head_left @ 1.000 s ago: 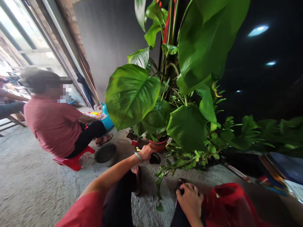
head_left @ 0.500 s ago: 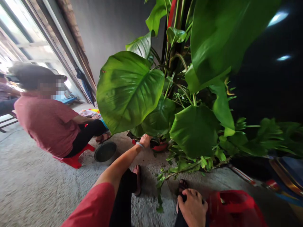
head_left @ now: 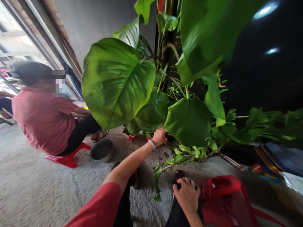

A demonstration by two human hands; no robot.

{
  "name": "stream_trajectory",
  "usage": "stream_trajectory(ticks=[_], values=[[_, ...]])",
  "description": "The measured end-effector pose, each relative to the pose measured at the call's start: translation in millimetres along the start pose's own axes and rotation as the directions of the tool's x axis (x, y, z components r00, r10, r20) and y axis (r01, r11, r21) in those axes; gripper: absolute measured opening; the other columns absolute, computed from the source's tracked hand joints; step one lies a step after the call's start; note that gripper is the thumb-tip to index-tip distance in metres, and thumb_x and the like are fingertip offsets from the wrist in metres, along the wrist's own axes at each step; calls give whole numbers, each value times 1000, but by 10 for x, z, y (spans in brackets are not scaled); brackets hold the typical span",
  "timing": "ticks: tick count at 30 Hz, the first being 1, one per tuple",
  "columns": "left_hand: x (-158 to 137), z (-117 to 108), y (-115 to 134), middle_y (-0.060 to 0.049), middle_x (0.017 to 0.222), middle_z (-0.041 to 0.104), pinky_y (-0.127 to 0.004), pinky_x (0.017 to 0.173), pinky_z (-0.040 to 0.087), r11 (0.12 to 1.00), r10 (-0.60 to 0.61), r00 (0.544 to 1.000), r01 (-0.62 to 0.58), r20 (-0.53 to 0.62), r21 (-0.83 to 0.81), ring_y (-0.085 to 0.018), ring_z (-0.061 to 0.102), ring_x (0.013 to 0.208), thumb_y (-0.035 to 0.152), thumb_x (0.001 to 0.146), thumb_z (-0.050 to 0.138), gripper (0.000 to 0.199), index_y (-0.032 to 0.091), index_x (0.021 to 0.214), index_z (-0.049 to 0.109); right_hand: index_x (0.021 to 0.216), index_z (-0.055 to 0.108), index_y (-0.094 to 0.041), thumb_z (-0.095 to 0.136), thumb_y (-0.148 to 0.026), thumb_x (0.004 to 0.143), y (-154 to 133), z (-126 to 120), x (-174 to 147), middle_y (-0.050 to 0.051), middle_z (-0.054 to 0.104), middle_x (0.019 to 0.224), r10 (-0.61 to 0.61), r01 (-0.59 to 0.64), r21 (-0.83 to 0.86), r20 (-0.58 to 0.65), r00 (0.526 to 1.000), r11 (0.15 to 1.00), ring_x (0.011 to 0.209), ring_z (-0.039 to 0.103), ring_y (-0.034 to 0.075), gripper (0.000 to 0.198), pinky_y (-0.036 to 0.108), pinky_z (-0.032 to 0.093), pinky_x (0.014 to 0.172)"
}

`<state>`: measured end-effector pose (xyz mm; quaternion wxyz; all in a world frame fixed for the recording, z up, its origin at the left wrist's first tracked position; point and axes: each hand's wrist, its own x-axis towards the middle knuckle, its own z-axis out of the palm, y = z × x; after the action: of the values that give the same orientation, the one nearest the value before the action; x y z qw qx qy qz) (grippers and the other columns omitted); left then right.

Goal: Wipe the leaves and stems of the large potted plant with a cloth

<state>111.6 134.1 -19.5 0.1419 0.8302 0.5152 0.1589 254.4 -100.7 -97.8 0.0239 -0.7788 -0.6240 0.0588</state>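
My left hand (head_left: 159, 136), with a pale bangle (head_left: 151, 144) on its wrist, reaches low under the broad leaves of a large green plant (head_left: 119, 83). Its fingers look curled in beside the edge of a dark green leaf (head_left: 190, 121); what they hold, if anything, is hidden. Just behind that hand, part of a red pot (head_left: 148, 138) shows below the foliage. My right hand (head_left: 187, 193) rests on my right knee, fingers loosely spread and holding nothing. A leafy trailing stem (head_left: 176, 164) lies across the floor between my hands.
A person in a pink shirt (head_left: 44, 116) sits on a red stool (head_left: 68, 156) at left. Beside them stands a dark round basin (head_left: 102, 150) on the concrete floor (head_left: 42, 192). Another red plastic stool (head_left: 223, 201) is at my right. A dark glossy panel (head_left: 265, 72) rises behind the plant.
My left hand has moved to the right along the base of the plant, past the red pot. My right hand stays on my knee. The view has shifted a little.
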Motion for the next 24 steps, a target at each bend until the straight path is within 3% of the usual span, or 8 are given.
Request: stream_trajectory(ticks=[4,7,10,13,15,17,20,24], values=[[-310,309,-46,-16,113,68,-35,86,52,984,14,929,-79,370,161,-31,62,111,0,67,59,41,13,103,72,89,72,-23,54,-29,84,24,0,1,11,70,102,6,-5,23,-12,1000,1000,107,57,32,19,50,38,88],[-833,142,-129,-13,97,72,-34,79,52,975,15,878,-120,478,190,-30,65,99,1,63,60,31,14,88,74,88,71,-23,55,-29,83,85,10,-14,11,70,101,16,-15,49,-13,1000,999,106,57,32,18,50,38,88],[-1191,-419,-84,-9,95,71,-33,82,51,972,179,926,-218,332,84,-26,64,96,4,62,58,33,18,88,73,86,71,-23,55,-30,83,126,17,-33,11,70,100,23,-21,71,-34,999,997,105,57,32,17,50,38,88],[-1170,-996,62,-7,97,68,-32,88,48,935,353,934,-354,-50,-23,-22,60,95,6,64,55,37,20,94,72,85,70,-23,55,-29,83,108,7,-49,11,70,99,23,-17,91,-59,998,996,105,58,32,17,50,38,89],[-975,-1171,130,-7,102,66,-33,89,48,944,313,911,-330,-267,-19,-22,58,98,6,65,54,42,20,100,71,85,70,-23,55,-29,82,69,-7,-62,11,70,100,19,-12,103,-69,997,995,106,58,32,16,50,38,89],[-760,-1122,136,-9,105,66,-35,89,49,984,171,929,-177,-328,13,-24,57,102,4,65,54,43,19,102,71,85,71,-24,56,-29,82,29,-18,-80,10,71,101,15,-6,117,-75,997,993,107,58,32,16,49,38,89],[-686,-761,57,-11,103,67,-35,86,50,995,-38,990,50,-137,83,-26,59,104,1,65,54,41,17,98,73,85,71,-25,56,-30,82,10,-20,-113,10,72,102,4,8,139,-85,996,990,108,58,31,16,47,38,89],[-1142,-437,-9,-6,94,70,-28,81,50,993,113,979,-117,173,16,-23,64,97,-2,59,55,40,19,87,74,86,71,-25,55,-30,83,80,5,-129,10,72,101,5,7,128,-95,995,992,106,59,31,17,47,38,89]])
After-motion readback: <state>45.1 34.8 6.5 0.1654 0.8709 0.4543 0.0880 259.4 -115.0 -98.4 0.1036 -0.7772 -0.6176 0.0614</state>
